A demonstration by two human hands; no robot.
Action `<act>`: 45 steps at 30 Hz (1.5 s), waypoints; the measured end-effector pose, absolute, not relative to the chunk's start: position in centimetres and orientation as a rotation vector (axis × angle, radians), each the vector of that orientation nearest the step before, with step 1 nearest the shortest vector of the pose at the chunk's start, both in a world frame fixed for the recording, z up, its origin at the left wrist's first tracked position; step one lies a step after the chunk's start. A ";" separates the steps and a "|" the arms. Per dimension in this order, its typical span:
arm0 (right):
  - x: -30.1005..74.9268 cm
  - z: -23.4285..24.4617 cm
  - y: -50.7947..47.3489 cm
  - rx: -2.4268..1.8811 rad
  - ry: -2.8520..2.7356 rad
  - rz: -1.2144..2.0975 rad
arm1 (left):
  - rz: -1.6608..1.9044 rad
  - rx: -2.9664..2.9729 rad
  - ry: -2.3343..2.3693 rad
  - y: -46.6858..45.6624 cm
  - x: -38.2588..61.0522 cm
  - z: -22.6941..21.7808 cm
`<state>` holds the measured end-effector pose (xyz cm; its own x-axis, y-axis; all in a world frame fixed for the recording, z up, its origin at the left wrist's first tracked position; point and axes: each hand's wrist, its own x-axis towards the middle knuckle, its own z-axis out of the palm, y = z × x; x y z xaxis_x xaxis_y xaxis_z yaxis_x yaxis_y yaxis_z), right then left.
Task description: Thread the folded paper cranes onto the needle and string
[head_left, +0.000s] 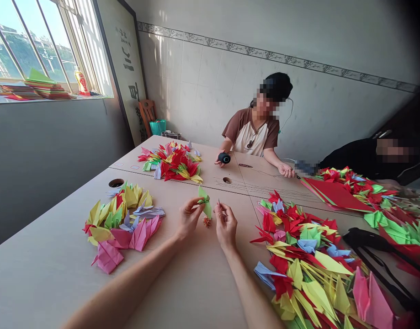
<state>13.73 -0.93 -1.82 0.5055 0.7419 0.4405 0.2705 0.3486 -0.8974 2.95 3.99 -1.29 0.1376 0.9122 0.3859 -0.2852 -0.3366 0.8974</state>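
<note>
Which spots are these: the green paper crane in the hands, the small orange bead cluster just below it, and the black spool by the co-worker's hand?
Green paper crane (204,200): head view, on its upper wing.
Orange bead cluster (206,222): head view, on the cluster's middle.
Black spool (224,158): head view, on its rounded side.

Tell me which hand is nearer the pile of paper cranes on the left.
Left. The left hand is to the right of the crane pile, not touching it; the right hand is farther right, beyond the left hand.
</note>
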 end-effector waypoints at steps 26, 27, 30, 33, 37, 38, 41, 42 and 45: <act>13.5 -1.8 -1.4 -1.288 -1.342 0.229 | 1.536 1.746 0.685 3.7 2.4 -1.7; 13.5 -1.8 -1.4 -1.286 -1.332 0.235 | 1.534 1.761 0.682 3.7 2.4 -1.7; 13.4 -1.8 -1.4 -1.290 -1.328 0.241 | 1.529 1.784 0.684 3.6 2.4 -1.7; 13.5 -1.9 -1.4 -1.311 -1.357 0.210 | 1.524 1.779 0.693 3.5 2.4 -1.6; 13.4 -1.9 -1.4 -1.322 -1.379 0.179 | 1.524 1.767 0.697 3.5 2.5 -1.6; 13.4 -1.8 -1.5 -1.316 -1.377 0.176 | 1.530 1.765 0.699 3.6 2.5 -1.6; 13.3 -1.8 -1.6 -1.279 -1.336 0.157 | 1.555 1.742 0.715 3.7 2.4 -1.5; 13.3 -1.8 -1.6 -1.268 -1.311 0.145 | 1.564 1.726 0.725 3.7 2.4 -1.5; 13.4 -2.0 -1.6 -1.266 -1.219 0.113 | 1.581 1.686 0.758 3.6 2.3 -1.3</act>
